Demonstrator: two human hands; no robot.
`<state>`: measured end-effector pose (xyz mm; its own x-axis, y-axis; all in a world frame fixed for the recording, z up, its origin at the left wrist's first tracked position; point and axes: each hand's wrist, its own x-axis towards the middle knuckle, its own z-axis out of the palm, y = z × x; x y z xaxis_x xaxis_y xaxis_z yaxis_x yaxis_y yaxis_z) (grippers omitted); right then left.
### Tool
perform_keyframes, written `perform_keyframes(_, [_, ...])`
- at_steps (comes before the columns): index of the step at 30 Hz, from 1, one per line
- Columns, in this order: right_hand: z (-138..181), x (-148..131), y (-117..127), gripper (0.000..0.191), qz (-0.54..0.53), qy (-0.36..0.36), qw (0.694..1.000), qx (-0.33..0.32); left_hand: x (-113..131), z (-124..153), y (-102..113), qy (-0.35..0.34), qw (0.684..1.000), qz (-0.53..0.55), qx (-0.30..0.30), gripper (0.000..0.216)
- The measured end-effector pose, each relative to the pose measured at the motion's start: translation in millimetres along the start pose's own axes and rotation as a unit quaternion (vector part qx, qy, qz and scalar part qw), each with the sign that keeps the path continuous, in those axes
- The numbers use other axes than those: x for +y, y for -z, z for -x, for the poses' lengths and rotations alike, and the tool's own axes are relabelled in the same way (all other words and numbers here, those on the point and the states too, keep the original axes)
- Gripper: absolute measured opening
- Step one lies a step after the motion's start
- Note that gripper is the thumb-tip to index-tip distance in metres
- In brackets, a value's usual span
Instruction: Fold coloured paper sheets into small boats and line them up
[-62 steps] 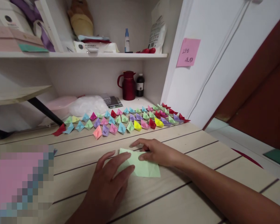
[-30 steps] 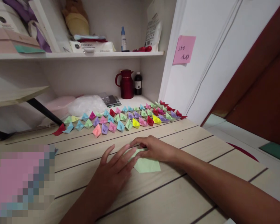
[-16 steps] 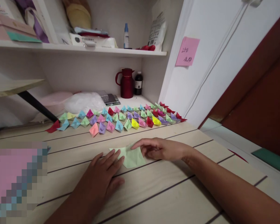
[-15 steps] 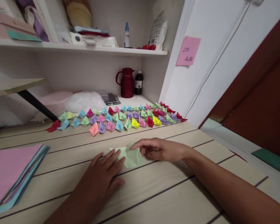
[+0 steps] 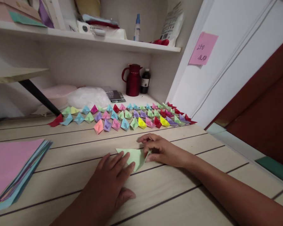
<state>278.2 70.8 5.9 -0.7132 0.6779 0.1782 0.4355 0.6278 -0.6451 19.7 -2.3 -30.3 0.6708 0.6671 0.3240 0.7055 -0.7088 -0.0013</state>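
A pale green sheet of paper (image 5: 137, 157), partly folded, lies on the wooden table (image 5: 174, 201) between my hands. My left hand (image 5: 116, 174) rests flat on its left part, fingers spread and thumb apart on the wood. At the right end, my right hand (image 5: 159, 149) pinches the paper's edge between thumb and fingers, and that corner is bent upward. Part of the paper is hidden under my left fingers. Beyond my hands stand several rows of small folded paper boats (image 5: 124, 124) in many colours.
At the left lies a stack of coloured paper (image 5: 16, 166) with a pink sheet on top. Behind the boats are a plastic bag (image 5: 88, 97), a dark red jug (image 5: 133, 80) and a dark bottle (image 5: 145, 81). A pink note (image 5: 203, 48) sticks to the wall.
My right hand has gone from touching the paper's top with a fingertip to pinching its right edge, which now lifts. My left hand stays on the paper. The view has shifted slightly.
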Motion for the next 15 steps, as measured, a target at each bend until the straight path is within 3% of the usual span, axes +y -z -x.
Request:
perform_keyframes(8, [-11.9,6.0,-20.3,0.022,0.036,-0.045,0.994,0.089,7.1,-5.6,8.6,0.019,1.0,0.015,-0.012,0.052])
perform_keyframes(12, [-14.5,8.1,-24.7,0.024,0.062,-0.056,0.992,0.099,9.0,-2.8,-2.2,0.041,0.998,0.036,0.036,0.047])
perform_keyframes(15, [-15.8,8.5,-26.8,0.025,0.071,-0.056,0.991,0.103,9.8,-1.3,-11.1,0.051,0.996,0.033,0.059,0.059])
